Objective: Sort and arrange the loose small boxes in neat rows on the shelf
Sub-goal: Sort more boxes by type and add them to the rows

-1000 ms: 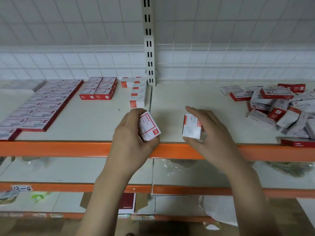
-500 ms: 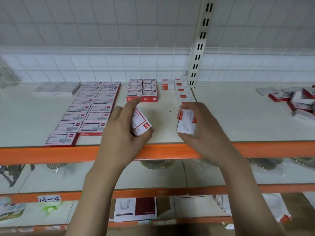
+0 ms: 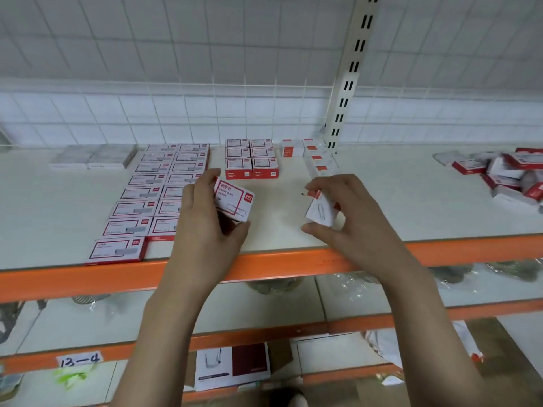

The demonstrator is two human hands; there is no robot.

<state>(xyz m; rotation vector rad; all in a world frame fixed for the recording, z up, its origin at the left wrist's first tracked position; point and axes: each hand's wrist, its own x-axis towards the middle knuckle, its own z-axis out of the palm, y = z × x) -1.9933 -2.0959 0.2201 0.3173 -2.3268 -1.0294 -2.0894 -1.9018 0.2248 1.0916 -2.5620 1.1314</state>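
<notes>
A white shelf point(image 3: 382, 207) with an orange front edge spans the middle of the frame, backed by a white wire grid and a slotted upright point(image 3: 349, 83) at upper right. On its left half lie two long rows of flat red-and-white boxes point(image 3: 152, 198) running from the back toward the front edge. Behind the hands, at centre, a smaller block of red-and-white boxes point(image 3: 251, 158) stands in two neat columns, with a short line of small boxes point(image 3: 318, 161) just to its right. At the far right edge a loose pile of boxes point(image 3: 511, 174) lies jumbled. The left hand point(image 3: 205, 227), centre frame, grasps a small box point(image 3: 233, 199) tilted above the shelf, its red-framed label facing up. The right hand point(image 3: 352, 218) pinches a second small box point(image 3: 321, 210) between thumb and fingers, showing a paper-clip drawing. The two held boxes are apart.
</notes>
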